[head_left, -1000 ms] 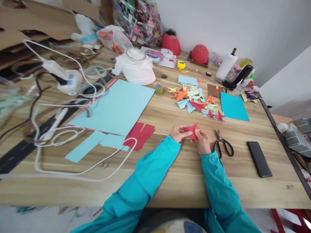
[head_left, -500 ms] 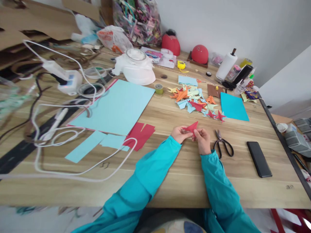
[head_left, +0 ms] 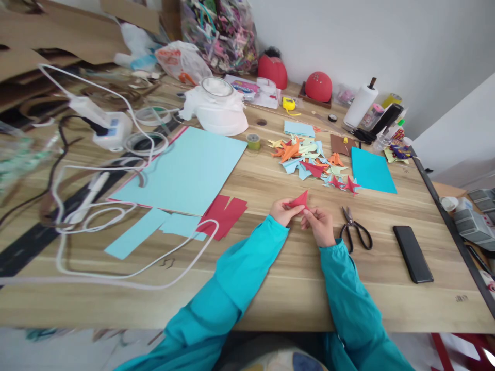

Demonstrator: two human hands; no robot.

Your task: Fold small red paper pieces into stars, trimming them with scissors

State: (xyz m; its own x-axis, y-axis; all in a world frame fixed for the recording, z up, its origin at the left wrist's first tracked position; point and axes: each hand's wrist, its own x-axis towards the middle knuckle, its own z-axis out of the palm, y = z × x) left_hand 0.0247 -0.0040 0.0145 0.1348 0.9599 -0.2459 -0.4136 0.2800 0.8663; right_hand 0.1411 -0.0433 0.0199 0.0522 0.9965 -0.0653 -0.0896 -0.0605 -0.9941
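Note:
A small piece of folded red paper (head_left: 300,200) with a sharp point upward is between my hands, above the wooden table (head_left: 278,278). My left hand (head_left: 283,212) pinches it from the left, thumb across its lower part. At its lower right corner, the thumb and fingers of my right hand (head_left: 320,224) are closed together on the paper's edge. Beyond my hands lies a pile of folded paper cranes (head_left: 309,159) in red, orange, yellow and light blue. Black-handled scissors (head_left: 353,229) lie just right of my right hand, blades pointing away.
Light blue sheets (head_left: 185,170) and red paper pieces (head_left: 224,216) lie to the left, a white cable (head_left: 154,283) looping around them. At right are a black phone (head_left: 412,253) and a bright blue sheet (head_left: 373,170). A green tape roll (head_left: 253,141) stands near the pile.
The red paper has turned in my hands, its tip now pointing more upright and further left. My right hand has shifted slightly left and down along it.

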